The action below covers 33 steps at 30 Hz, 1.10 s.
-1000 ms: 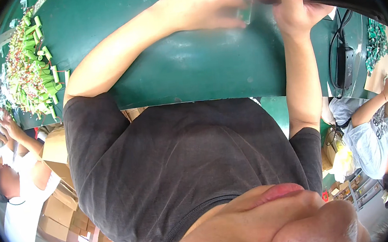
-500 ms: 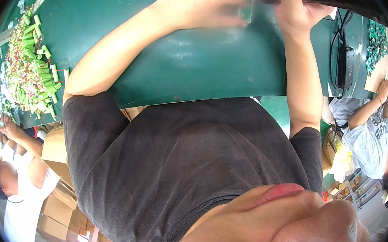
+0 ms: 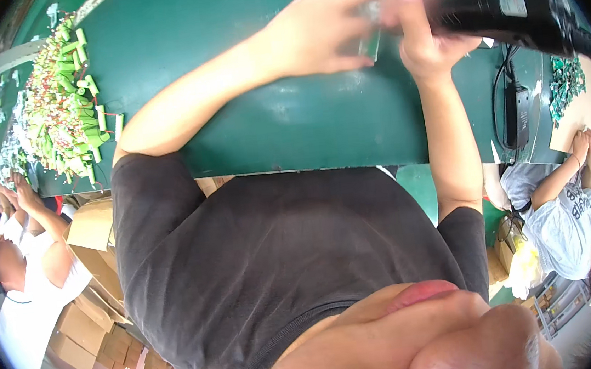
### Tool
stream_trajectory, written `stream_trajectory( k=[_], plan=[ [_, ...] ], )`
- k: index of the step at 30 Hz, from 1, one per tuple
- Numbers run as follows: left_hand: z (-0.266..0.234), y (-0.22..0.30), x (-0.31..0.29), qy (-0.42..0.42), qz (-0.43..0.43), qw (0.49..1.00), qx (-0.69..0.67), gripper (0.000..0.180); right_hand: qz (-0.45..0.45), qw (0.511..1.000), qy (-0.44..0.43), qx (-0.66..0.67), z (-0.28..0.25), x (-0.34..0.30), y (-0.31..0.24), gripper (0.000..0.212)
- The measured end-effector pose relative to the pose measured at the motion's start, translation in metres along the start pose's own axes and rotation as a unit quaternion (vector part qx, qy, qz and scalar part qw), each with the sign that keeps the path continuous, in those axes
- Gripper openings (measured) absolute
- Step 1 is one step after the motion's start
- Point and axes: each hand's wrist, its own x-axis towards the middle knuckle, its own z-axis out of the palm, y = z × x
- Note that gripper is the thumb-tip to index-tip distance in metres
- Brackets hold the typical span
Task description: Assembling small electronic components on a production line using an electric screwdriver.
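Observation:
Over the green worktable [image 3: 290, 128], my left hand [image 3: 324, 34] has its fingers bent around a small clear-and-green piece [image 3: 370, 45], blurred and partly hidden, so its kind does not show. My right hand [image 3: 425, 33] grips a black electric screwdriver [image 3: 492, 7], a thick cylinder with a pale label, lying roughly level. Its working end points left toward the piece and is covered by my fingers. The two hands are close together at the far side of the table.
A heap of green cylindrical cells with wires [image 3: 65, 114] lies at the left. To the right are a black power adapter [image 3: 516, 110] with its cable and a pile of small green boards [image 3: 566, 87]. A co-worker [image 3: 29, 260] sits at left, another [image 3: 562, 219] at right.
Both hands have shifted slightly lower in view, with the screwdriver now more level and further in sight. The whole scene has moved a little as well. Both grips continue.

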Motion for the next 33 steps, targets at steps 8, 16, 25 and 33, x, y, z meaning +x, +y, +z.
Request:
stream_trajectory(
  k=[8,16,25,33],
  plan=[
    [-0.105,-0.081,0.054,-0.001,-0.256,0.962,0.091,0.034,0.041,0.995,0.041,0.08,0.019,0.0,-0.001,0.054],
    [-0.117,-0.273,0.085,0.022,-0.283,0.924,0.255,0.065,0.08,0.994,0.048,0.059,0.012,-0.009,0.006,0.056],
    [-0.085,-0.293,0.106,0.101,-0.194,0.932,0.289,0.02,0.016,0.997,0.069,0.022,0.007,-0.004,0.005,0.038],
    [-0.072,-0.074,0.051,0.002,-0.036,0.996,0.085,0.027,-0.062,0.976,0.147,0.148,-0.037,0.035,-0.033,0.057]
  ],
)
